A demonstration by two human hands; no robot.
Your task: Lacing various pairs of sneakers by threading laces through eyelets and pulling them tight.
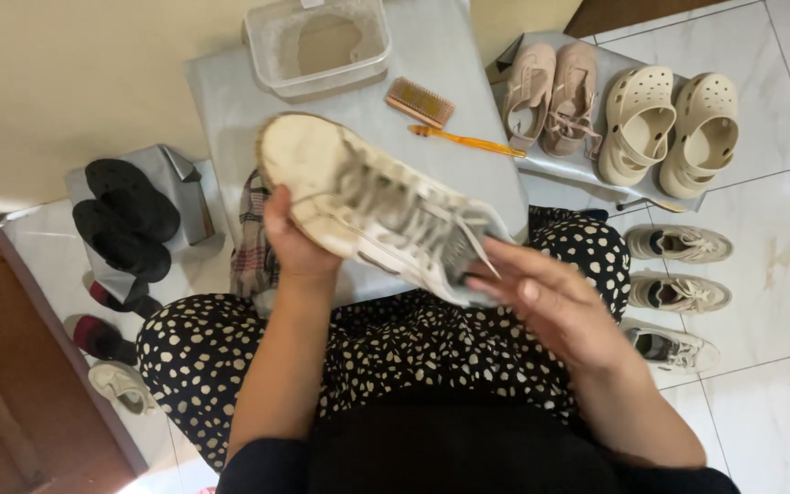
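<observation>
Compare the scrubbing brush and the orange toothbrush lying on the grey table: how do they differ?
The scrubbing brush is short, blocky and brown, with a broad bed of bristles; the orange toothbrush is long and thin, and its bristles are too small to make out. The scrubbing brush lies nearer the clear plastic tub; the toothbrush lies nearer the held sneaker. Both lie untouched on the table.

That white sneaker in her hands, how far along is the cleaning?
Early, it seems. The white sneaker looks grimy, held by the left hand at the sole and the right hand at the heel. The brush and toothbrush lie unused on the table. Other sneakers wait on the floor.
</observation>
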